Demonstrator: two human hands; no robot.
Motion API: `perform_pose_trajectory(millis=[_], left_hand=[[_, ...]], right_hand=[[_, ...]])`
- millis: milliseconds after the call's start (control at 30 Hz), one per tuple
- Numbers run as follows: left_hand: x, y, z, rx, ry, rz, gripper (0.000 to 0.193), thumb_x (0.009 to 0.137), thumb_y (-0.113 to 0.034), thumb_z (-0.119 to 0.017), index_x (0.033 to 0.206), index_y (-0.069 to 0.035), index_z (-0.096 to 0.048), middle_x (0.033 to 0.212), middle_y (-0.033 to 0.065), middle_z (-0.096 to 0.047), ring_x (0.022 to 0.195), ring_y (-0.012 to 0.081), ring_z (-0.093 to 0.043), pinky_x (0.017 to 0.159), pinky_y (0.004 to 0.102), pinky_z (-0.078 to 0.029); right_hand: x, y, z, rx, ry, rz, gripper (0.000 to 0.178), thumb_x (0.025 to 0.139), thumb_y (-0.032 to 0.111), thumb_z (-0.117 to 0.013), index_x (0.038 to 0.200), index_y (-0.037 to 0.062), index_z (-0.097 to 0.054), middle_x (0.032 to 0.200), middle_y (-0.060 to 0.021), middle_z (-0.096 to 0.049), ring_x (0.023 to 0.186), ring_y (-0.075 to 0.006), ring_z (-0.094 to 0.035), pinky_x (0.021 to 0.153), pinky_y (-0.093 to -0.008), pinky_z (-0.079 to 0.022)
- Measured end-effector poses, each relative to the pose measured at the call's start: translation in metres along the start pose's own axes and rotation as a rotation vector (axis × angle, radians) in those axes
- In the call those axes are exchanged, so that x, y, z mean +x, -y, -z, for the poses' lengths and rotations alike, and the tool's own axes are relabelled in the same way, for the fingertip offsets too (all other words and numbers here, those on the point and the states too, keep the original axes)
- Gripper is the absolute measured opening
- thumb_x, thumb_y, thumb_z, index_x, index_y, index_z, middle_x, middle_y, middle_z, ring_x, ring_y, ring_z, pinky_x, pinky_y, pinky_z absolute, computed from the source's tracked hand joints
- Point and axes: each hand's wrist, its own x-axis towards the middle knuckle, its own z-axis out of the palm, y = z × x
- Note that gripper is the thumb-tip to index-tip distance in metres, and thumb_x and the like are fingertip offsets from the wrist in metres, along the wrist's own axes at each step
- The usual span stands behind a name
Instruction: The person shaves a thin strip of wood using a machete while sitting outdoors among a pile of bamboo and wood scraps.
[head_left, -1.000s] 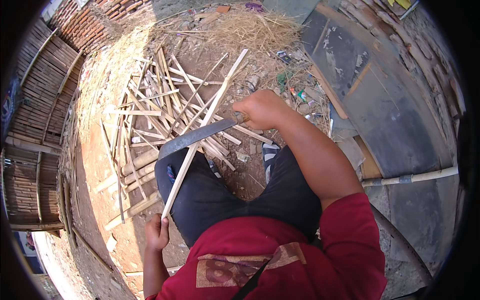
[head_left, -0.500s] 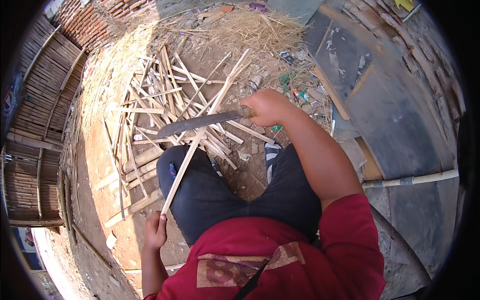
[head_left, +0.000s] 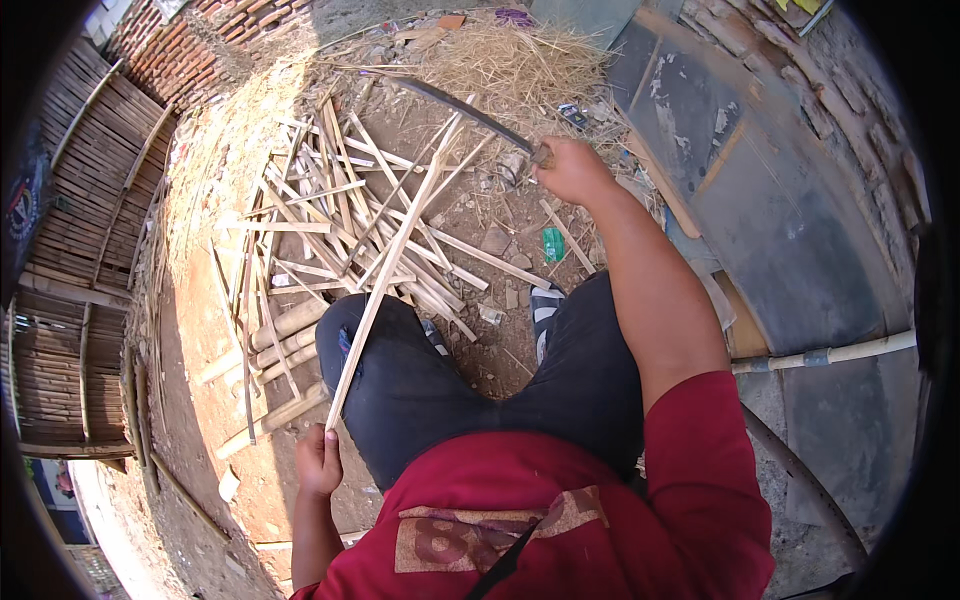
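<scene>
My left hand (head_left: pixel 318 460) grips the near end of a long pale bamboo strip (head_left: pixel 384 275), which slants up and away over my left thigh toward the pile. The strip's far end reaches past the heap. My right hand (head_left: pixel 574 170) is closed round the handle of a machete (head_left: pixel 455 103), raised beyond my right knee. Its dark blade points up and to the left, over the ground and clear of the strip. A loose heap of split bamboo strips (head_left: pixel 320 215) lies crisscrossed in front of my left knee.
Several thick bamboo poles (head_left: pixel 290 337) lie left of my knee. Straw (head_left: pixel 520 58) is heaped at the far side. Dark sheets (head_left: pixel 790 240) cover the right, with a pale pole (head_left: pixel 830 352) across them. A green wrapper (head_left: pixel 553 244) lies near my feet. A slatted bamboo panel (head_left: pixel 95 190) stands left.
My right hand has lifted the machete away from the strip, up and to the right, with the blade swinging to point farther away. My left hand keeps its grip, and the strip has tilted slightly.
</scene>
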Motion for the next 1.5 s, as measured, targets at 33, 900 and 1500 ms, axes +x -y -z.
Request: perform_pose_trajectory(millis=[33, 900, 1500], left_hand=[[0.002, 0.001, 0.003, 0.007, -0.011, -0.020, 0.038, 0.104, -0.030, -0.051, 0.076, -0.003, -0.050, 0.059, 0.0161, -0.052, 0.053, 0.0288, -0.052, 0.052, 0.0405, -0.039], [0.048, -0.066, 0.023, -0.124, 0.048, 0.043, 0.036, 0.105, -0.028, -0.054, 0.081, 0.000, -0.053, 0.062, 0.0146, -0.052, 0.056, 0.0252, -0.050, 0.056, 0.0395, -0.041], [-0.208, 0.049, -0.060, 0.092, 0.759, 1.037, 0.035, 0.100, -0.024, -0.058, 0.124, 0.001, -0.058, 0.101, 0.0144, -0.066, 0.085, 0.0297, -0.068, 0.068, 0.0405, -0.051]], right_hand=[[0.002, -0.011, 0.007, 0.004, -0.031, -0.024, 0.031, 0.081, 0.025, -0.073, 0.109, 0.0110, -0.071, 0.097, -0.0215, -0.072, 0.094, -0.0406, -0.069, 0.082, -0.0477, -0.055], [-0.017, 0.083, -0.035, 0.893, 0.446, 0.013, 0.035, 0.087, 0.027, -0.080, 0.103, 0.0003, -0.065, 0.125, -0.0192, -0.069, 0.080, -0.0175, -0.071, 0.072, -0.0325, -0.056], [0.011, 0.092, -0.070, 1.567, 0.146, -0.213, 0.010, 0.087, -0.002, -0.064, 0.091, 0.0039, -0.058, 0.117, -0.0189, -0.065, 0.068, -0.0120, -0.058, 0.066, -0.0300, -0.049]])
